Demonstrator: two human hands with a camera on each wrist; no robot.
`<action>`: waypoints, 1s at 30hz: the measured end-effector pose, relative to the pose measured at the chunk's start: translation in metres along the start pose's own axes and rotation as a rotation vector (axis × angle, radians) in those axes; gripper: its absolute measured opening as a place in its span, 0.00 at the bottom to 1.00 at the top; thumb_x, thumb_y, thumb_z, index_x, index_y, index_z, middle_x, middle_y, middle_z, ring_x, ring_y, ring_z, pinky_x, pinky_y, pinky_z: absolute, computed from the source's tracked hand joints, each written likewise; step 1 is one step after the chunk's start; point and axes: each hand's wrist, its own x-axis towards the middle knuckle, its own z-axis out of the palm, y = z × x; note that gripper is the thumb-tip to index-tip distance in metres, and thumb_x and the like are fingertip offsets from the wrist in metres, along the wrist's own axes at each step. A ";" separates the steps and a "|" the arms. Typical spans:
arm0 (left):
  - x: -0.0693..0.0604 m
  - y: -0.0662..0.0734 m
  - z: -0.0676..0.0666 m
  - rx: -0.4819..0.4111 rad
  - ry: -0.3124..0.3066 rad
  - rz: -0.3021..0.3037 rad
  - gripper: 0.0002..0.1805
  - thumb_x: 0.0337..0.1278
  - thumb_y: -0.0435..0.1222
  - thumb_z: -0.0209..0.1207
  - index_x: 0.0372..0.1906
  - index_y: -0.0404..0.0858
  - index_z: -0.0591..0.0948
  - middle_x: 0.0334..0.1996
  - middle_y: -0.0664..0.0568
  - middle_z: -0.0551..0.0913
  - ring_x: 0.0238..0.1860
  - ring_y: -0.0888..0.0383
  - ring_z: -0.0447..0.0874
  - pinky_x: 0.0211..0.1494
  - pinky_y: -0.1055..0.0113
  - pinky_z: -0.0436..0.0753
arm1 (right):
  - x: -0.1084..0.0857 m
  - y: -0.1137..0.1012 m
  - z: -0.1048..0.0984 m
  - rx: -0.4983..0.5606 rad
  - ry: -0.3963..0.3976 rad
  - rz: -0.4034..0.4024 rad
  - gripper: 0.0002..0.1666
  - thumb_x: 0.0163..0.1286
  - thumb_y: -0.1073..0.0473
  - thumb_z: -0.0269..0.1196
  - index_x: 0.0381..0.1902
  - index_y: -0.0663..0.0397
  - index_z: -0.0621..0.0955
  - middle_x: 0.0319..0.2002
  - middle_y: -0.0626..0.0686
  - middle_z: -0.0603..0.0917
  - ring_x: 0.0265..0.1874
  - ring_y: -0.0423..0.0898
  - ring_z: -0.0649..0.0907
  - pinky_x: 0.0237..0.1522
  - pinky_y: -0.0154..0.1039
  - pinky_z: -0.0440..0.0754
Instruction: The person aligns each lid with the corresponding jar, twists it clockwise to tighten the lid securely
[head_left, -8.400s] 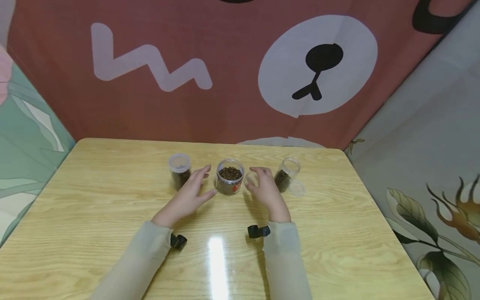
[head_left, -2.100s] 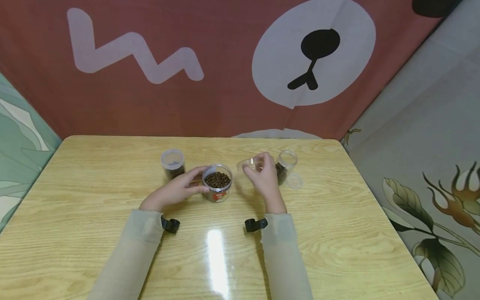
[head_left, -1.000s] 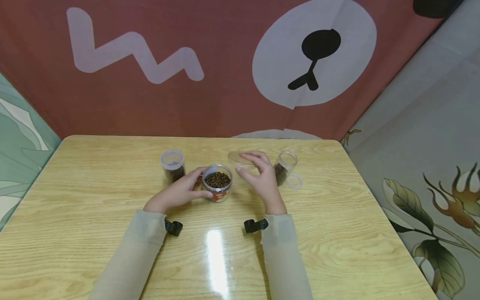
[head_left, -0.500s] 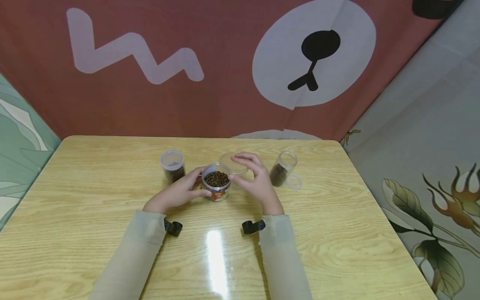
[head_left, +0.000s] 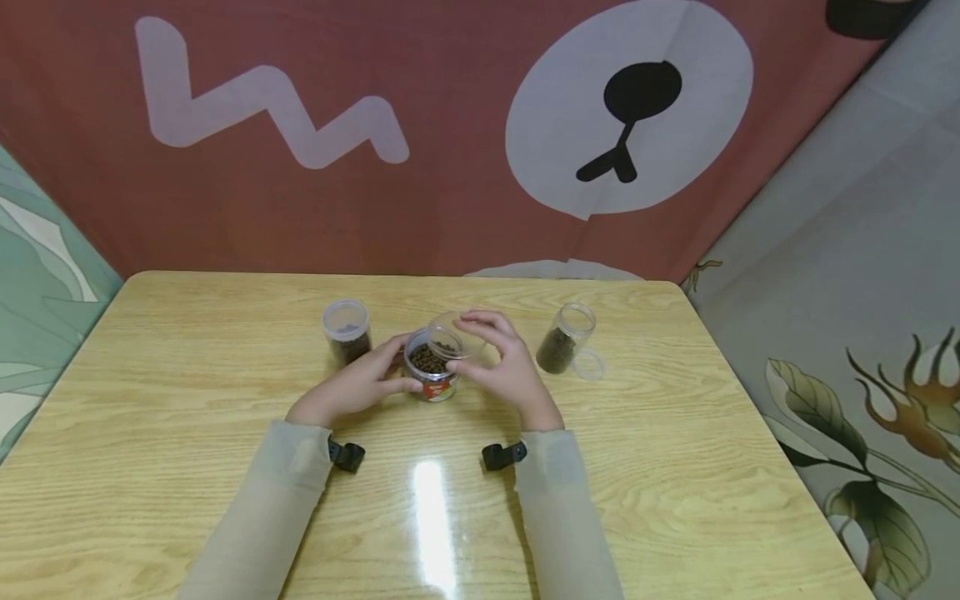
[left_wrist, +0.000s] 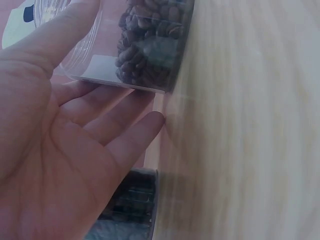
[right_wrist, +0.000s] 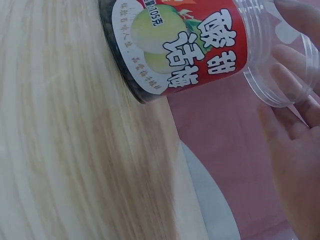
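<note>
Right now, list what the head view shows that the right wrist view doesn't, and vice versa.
Only the head view shows the left container, the right container and the small lid beside it.
Only the right wrist view clearly shows the fruit picture and large characters on the label.
Both show the jar, clear lid, right hand and wooden table.

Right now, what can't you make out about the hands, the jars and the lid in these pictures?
- Head view: the lower part of the left jar, partly hidden by the left hand.
- Head view: what fills the right jar; the dark bits are too small.
- Head view: whether the clear lid touches the middle jar; they overlap.
- Right wrist view: part of the right hand, cut off by the right edge.
</note>
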 end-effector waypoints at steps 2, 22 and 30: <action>0.000 0.000 0.000 0.003 0.001 -0.005 0.44 0.69 0.44 0.62 0.81 0.42 0.52 0.77 0.44 0.61 0.74 0.44 0.65 0.74 0.44 0.67 | 0.001 0.010 0.002 -0.011 -0.009 0.004 0.35 0.56 0.68 0.77 0.63 0.62 0.80 0.68 0.59 0.73 0.70 0.56 0.69 0.74 0.56 0.61; -0.002 0.000 0.000 0.016 0.000 -0.040 0.43 0.70 0.46 0.61 0.81 0.41 0.53 0.75 0.42 0.65 0.74 0.44 0.65 0.73 0.43 0.67 | 0.002 0.019 0.005 -0.062 -0.056 -0.082 0.28 0.59 0.61 0.77 0.58 0.56 0.85 0.63 0.50 0.78 0.66 0.49 0.73 0.70 0.53 0.69; -0.001 0.001 0.000 0.018 -0.004 -0.046 0.43 0.71 0.45 0.61 0.81 0.41 0.52 0.75 0.42 0.64 0.74 0.43 0.64 0.73 0.43 0.66 | 0.002 0.016 0.005 -0.026 -0.081 -0.095 0.24 0.61 0.63 0.76 0.55 0.59 0.86 0.64 0.55 0.77 0.67 0.53 0.73 0.71 0.55 0.68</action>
